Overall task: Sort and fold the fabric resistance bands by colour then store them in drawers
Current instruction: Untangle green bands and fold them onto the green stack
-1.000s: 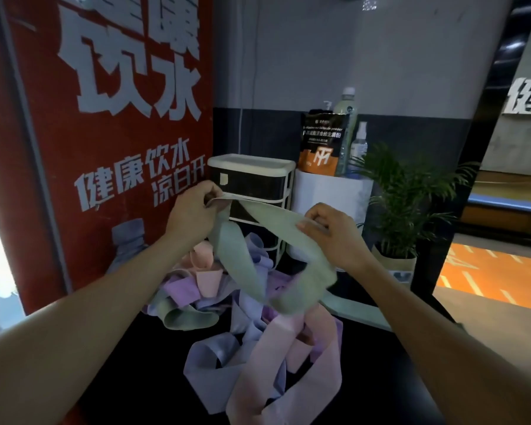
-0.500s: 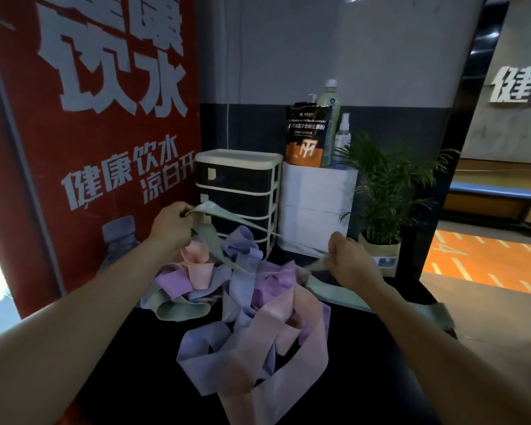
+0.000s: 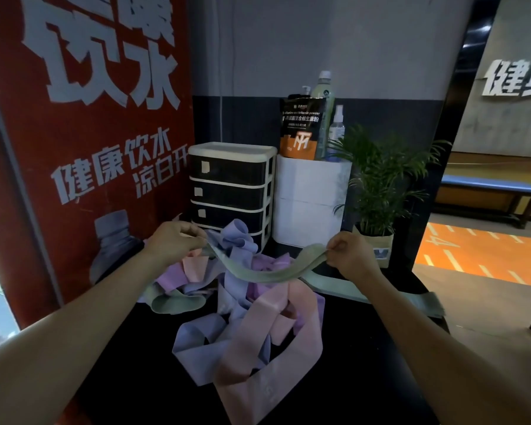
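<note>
Dark tabletop (image 3: 365,348) was set in a corner against a red printed wall panel (image 3: 83,142), with a small drawer unit (image 3: 230,191) placed at its far edge and a white box (image 3: 310,204) just beside that unit. A tangled pile of bands (image 3: 242,308) in lilac, pink and green was spread across the middle of the tabletop.

One green band (image 3: 267,273) was held above the pile, flattened and drawn out between both hands with a slight sag at its middle. Its left end was pinched in the curled fingers of the left hand (image 3: 174,243); its right end was pinched between thumb and fingers of the right hand (image 3: 354,256). Another green band (image 3: 365,291) was laid flat along the right edge of the tabletop.

The step in hand was judged to be the straightening of a green band before folding. All drawers were seen closed, and no band was seen stored. For the next move, the two ends would probably need to be brought together with edges aligned, and the folded band laid with the other green one, clear of the pile.
</note>
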Motion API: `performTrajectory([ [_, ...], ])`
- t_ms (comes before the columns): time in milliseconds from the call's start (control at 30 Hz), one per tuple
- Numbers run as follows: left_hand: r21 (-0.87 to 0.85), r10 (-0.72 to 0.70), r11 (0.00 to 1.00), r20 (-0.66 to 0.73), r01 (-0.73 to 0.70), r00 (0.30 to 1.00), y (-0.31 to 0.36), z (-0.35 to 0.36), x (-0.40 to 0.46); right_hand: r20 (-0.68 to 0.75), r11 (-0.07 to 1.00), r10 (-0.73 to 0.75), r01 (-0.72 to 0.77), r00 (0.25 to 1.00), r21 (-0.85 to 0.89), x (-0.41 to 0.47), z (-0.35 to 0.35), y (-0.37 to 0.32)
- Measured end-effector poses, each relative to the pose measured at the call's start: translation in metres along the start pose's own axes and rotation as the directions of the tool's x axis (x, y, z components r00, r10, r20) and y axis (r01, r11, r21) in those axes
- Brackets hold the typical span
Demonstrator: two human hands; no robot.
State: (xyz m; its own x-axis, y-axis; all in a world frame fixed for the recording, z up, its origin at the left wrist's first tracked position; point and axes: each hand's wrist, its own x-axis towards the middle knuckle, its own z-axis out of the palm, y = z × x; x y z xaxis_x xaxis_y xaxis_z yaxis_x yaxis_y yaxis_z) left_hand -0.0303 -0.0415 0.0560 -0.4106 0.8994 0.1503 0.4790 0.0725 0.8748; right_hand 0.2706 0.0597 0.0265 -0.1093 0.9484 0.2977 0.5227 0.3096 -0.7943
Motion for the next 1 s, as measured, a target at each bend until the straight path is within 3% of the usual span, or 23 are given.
performTrajectory([
  [200, 0.270, 0.060, 0.960, 0.073, -0.078, 0.996, -0.009, 0.006, -0.001, 0.141, 0.979, 0.088, -0.112, 0.986, 0.170, -0.004, -0.001, 0.003],
  [333, 0.367, 0.201, 0.908, 0.038, -0.201, 0.979, -0.006, 0.014, -0.007, 0.139, 0.978, 0.047, -0.074, 0.989, 0.195, -0.007, -0.007, 0.007],
  [467, 0.296, 0.271, 0.909, 0.118, -0.295, 0.955, 0.006, 0.017, -0.008, 0.097, 0.960, 0.019, -0.045, 0.995, 0.277, -0.009, -0.018, -0.009],
  [667, 0.058, 0.353, 0.926, 0.228, -0.374, 0.908, 0.041, 0.033, -0.014, -0.029, 0.904, -0.198, 0.194, 0.980, 0.382, -0.010, -0.041, -0.054],
  [767, 0.083, 0.418, 0.883, 0.305, -0.461, 0.856, 0.062, 0.043, -0.019, -0.063, 0.865, -0.257, 0.258, 0.964, 0.429, -0.009, -0.054, -0.078],
  [900, -0.092, 0.462, 0.887, 0.222, -0.453, 0.859, 0.097, 0.059, -0.020, -0.038, 0.824, -0.291, 0.271, 0.956, 0.497, -0.005, -0.062, -0.099],
  [1000, -0.244, 0.454, 0.885, 0.258, -0.397, 0.853, 0.122, 0.073, -0.019, -0.019, 0.826, -0.316, 0.285, 0.949, 0.486, -0.006, -0.065, -0.104],
])
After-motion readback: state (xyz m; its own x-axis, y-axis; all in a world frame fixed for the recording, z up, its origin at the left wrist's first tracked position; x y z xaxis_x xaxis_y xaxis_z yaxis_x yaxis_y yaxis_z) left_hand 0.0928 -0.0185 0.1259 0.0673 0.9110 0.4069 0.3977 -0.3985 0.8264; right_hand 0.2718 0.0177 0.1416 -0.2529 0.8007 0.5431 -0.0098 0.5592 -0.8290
